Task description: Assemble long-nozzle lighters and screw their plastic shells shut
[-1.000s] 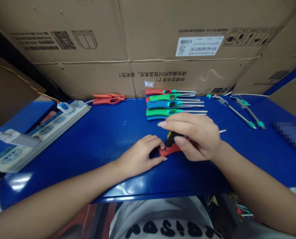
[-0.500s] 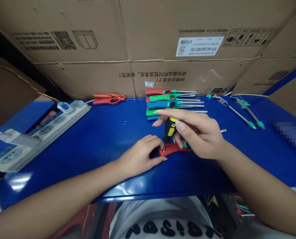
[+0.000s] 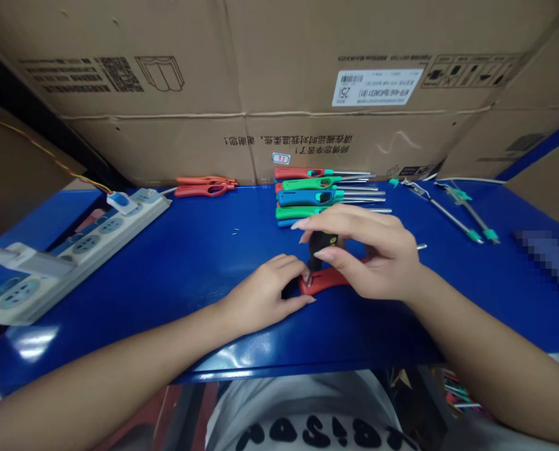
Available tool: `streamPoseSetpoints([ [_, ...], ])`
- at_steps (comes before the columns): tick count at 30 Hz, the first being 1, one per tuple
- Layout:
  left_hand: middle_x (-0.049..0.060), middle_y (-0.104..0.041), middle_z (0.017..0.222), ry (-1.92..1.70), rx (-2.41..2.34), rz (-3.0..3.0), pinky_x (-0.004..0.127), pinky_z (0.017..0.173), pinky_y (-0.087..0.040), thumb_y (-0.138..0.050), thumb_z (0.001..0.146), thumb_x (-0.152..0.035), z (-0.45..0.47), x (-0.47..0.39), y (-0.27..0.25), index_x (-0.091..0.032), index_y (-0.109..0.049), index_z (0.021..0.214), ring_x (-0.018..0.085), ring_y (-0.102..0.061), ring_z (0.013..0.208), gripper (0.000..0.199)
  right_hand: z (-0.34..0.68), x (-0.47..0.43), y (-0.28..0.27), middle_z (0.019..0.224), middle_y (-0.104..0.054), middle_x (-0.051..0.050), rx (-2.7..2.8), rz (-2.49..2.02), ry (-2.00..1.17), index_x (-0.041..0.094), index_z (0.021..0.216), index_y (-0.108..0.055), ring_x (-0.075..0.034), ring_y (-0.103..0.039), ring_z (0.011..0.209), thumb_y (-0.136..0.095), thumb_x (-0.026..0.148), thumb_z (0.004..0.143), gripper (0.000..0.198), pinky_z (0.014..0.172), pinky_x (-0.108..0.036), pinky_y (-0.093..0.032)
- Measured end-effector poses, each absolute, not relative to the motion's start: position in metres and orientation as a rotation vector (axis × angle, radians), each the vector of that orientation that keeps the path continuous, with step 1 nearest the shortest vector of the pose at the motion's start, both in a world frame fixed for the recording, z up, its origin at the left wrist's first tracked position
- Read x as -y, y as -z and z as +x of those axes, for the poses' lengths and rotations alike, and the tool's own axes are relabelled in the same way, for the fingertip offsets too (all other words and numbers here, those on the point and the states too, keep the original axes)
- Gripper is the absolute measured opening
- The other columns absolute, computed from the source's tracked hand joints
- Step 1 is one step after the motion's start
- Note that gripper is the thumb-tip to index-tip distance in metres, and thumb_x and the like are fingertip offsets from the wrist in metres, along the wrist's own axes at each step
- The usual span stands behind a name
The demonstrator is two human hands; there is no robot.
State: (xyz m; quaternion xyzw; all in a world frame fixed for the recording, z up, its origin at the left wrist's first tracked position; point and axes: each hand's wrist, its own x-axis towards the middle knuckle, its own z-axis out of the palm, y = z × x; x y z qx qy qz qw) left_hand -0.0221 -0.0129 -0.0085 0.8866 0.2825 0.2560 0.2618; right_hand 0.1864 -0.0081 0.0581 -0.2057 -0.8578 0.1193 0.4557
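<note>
A red long-nosed lighter (image 3: 324, 282) lies on the blue table in front of me, its metal tube pointing right. My left hand (image 3: 272, 291) pinches the butt end of its handle between thumb and fingers. My right hand (image 3: 368, 250) is closed around a short black and yellow screwdriver (image 3: 318, 247), held upright with its tip at the lighter's butt end. Whether the tip sits in a screw is hidden by the left fingertips. The right hand also covers the lighter's trigger area.
Behind my hands lies a stack of red, green and blue lighters (image 3: 308, 197). Orange-red handle shells (image 3: 207, 188) lie back left, metal tubes with green parts (image 3: 458, 216) back right. Small metal pins (image 3: 235, 232) lie mid-table. A power strip (image 3: 82, 250) runs along the left; cardboard (image 3: 190, 150) walls the back.
My right fingers have turned and closed further over the screwdriver handle, and the hand has shifted slightly left. My left hand and the red lighter stay where they were.
</note>
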Motion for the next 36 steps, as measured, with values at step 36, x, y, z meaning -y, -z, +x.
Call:
streamPoseSetpoints([
  [36, 0.003, -0.066, 0.092, -0.690, -0.804, 2.377, 0.034, 0.080, -0.052, -0.073, 0.088, -0.026, -0.0191, 0.0135, 0.0058, -0.019, -0.062, 0.092, 0.021, -0.063, 0.087, 0.014, 0.1880, 0.0154, -0.0630, 0.085, -0.073, -0.002, 2.190, -0.636, 0.249, 0.022, 0.112, -0.070, -0.013, -0.067, 0.071, -0.063, 0.045, 0.096, 0.028, 0.063, -0.023, -0.054],
])
